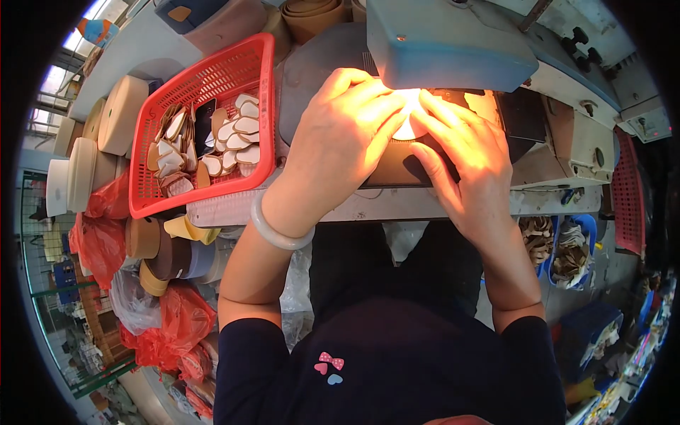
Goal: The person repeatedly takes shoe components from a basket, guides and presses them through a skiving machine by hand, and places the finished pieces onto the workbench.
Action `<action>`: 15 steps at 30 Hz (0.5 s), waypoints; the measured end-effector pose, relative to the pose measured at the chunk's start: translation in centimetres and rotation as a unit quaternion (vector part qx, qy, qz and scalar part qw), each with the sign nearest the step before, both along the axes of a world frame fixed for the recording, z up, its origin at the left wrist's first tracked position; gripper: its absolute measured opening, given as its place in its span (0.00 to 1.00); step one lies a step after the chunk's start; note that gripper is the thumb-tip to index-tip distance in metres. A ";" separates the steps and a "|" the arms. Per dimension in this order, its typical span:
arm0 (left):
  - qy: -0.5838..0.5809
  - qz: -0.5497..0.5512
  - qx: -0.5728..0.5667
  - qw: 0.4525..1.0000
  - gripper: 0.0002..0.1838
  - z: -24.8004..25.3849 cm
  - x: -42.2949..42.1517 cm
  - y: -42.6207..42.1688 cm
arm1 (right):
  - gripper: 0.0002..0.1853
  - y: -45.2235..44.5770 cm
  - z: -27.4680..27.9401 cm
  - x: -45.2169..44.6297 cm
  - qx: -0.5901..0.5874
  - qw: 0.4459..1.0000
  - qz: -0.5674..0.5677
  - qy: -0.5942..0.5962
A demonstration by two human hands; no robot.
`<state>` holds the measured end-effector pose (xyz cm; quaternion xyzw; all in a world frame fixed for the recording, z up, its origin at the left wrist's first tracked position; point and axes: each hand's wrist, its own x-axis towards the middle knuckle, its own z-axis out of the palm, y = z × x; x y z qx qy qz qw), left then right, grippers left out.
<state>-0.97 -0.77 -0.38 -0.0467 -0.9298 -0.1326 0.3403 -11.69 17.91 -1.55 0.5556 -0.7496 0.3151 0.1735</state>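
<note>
Under the blue machine head [453, 53], a bright lamp washes out the spot where both hands meet. Between my fingertips lies a small pale flat piece [405, 132], overexposed, so its outline is hard to make out. My left hand [354, 124] has its fingers bent together and pressed on the piece's left side. My right hand [464, 145] pinches at its right side, thumb lower and fingers above. To the left, a red plastic basket [263, 106] holds many similar flat pieces [237, 134] with white faces and brown edges, plus a dark phone-like object [205, 122].
The grey worktable edge [354, 207] runs in front of my body. Material rolls [122, 113] and red plastic bags [170, 322] crowd the left side. Blue baskets of scraps [572, 251] stand on the floor at right, below a red crate [627, 191].
</note>
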 end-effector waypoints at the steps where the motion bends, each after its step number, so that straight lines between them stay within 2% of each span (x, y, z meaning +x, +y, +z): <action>1: 0.002 -0.002 -0.008 1.000 0.12 0.0 0.0 0.0 | 0.20 0.0 -0.1 0.0 0.000 1.000 0.000 0.003; 8: 0.018 0.021 0.020 0.999 0.11 0.0 -0.2 0.5 | 0.17 -0.1 -0.5 -0.1 -0.025 0.999 -0.009 0.020; 15: 0.007 0.024 -0.016 1.000 0.10 0.2 -0.2 0.2 | 0.14 0.0 -0.6 -0.2 -0.029 0.999 -0.013 0.021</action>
